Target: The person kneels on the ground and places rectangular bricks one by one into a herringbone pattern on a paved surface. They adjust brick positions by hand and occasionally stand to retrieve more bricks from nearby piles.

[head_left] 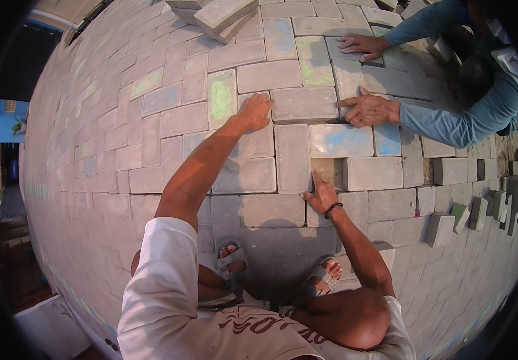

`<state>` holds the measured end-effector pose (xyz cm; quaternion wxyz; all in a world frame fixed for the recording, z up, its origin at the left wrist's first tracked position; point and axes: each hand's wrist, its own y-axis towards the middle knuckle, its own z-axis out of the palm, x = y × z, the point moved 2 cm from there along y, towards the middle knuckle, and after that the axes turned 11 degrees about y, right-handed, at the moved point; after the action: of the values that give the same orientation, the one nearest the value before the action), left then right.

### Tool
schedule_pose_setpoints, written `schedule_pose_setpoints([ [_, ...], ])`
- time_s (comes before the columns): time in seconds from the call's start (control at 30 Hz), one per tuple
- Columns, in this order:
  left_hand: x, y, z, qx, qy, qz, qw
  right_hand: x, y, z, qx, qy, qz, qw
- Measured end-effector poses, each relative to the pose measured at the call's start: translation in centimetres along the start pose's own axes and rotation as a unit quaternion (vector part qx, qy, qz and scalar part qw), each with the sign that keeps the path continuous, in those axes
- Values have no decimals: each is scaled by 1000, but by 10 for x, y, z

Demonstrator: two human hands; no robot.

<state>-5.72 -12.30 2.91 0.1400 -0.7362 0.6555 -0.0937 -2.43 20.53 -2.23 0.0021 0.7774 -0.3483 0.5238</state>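
My left hand (255, 113) rests on the paving, its fingertips at the left end of a grey paving block (304, 105) that stands slightly proud of its neighbours. Its fingers lie stretched and hold nothing. A small square gap (329, 170) shows sandy bed between the blocks. At its lower left corner is my right hand (322, 197), index finger stretched toward the gap and thumb apart, with a dark beaded bracelet on the wrist. A blue-stained block (341, 141) borders the gap above, and a plain grey block (375, 174) lies to its right.
At the right crouches a co-worker in blue sleeves; one hand (369, 112) touches the proud block's right end, the other (364, 47) lies on the paving farther off. Loose blocks (226, 17) are stacked at the top. Several half blocks (440, 229) stand at the right.
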Motion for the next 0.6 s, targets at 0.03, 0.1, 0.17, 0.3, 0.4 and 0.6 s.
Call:
schedule_pose_setpoints([
  [0.03,0,-4,1,22,-10,-13,1000,0,-1,-1,-5,-3,2,1000],
  [0.1,9,-11,5,24,-23,-24,999,5,-6,0,-13,-5,2,1000],
  [0.17,31,-19,20,-17,-25,-22,999,7,-5,9,-24,-1,-11,1000],
  [0.3,20,-18,20,-38,-46,-32,998,-1,-5,7,-56,3,-20,998],
  [0.4,20,-21,21,-39,-43,-35,998,4,-4,6,-59,22,-5,998],
  [0.6,13,-21,22,-29,-39,-48,998,0,-4,6,-83,36,-2,996],
])
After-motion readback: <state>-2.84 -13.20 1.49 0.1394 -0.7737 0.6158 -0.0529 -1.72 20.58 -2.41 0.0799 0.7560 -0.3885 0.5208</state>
